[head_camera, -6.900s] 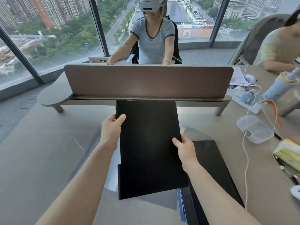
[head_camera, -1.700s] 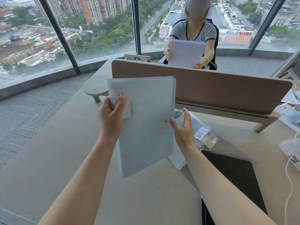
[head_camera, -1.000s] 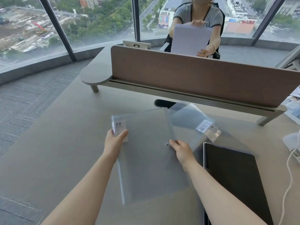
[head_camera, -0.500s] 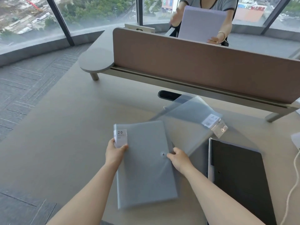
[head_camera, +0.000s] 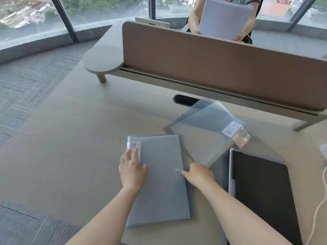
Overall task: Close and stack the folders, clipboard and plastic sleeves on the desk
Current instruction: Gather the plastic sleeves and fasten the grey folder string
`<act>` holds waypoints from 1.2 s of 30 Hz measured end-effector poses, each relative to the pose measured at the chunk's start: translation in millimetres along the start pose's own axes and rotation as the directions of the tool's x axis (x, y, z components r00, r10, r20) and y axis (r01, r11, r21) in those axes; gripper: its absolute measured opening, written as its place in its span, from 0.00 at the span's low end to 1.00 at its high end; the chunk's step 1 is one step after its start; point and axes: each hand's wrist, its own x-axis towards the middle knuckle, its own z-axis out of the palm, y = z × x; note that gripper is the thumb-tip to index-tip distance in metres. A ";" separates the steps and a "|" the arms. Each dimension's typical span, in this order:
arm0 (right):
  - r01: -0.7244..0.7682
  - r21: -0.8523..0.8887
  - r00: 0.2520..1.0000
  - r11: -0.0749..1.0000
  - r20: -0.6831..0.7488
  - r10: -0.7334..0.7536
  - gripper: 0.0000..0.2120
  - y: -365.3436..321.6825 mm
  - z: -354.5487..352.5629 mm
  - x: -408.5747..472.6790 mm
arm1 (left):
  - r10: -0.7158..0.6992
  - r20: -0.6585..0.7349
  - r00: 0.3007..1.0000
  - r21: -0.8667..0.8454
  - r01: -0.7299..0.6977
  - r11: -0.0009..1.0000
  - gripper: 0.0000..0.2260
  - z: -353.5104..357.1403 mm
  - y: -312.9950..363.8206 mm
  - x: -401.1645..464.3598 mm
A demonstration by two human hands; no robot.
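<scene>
A grey translucent folder [head_camera: 162, 191] with a white "20" label lies flat and closed on the desk [head_camera: 74, 147]. My left hand [head_camera: 131, 169] rests flat on its upper left part, fingers straight over the label. My right hand [head_camera: 199, 174] touches its right edge beside the snap button; how its fingers lie is hard to tell. A clear plastic sleeve [head_camera: 207, 133] with an "A4" sticker lies tilted behind, partly over the folder's right corner. A black folder [head_camera: 261, 190] lies closed at the right on a pale one.
A brown divider panel [head_camera: 221, 64] on a raised shelf crosses the back of the desk. A person beyond it holds a sheaf of paper [head_camera: 224, 16]. A dark cable slot [head_camera: 184, 99] sits under the shelf. A white cable [head_camera: 318, 206] runs along the right edge.
The grey folder went from held up in the air to lying flat on the desk. My left hand let go of its corner and now lies flat on it.
</scene>
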 end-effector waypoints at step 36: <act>0.289 -0.067 0.956 0.955 0.062 -0.285 0.12 -43.5 11.2 -0.5 | 0.376 0.370 0.850 0.190 -0.466 0.864 0.36 39.7 27.6 -11.8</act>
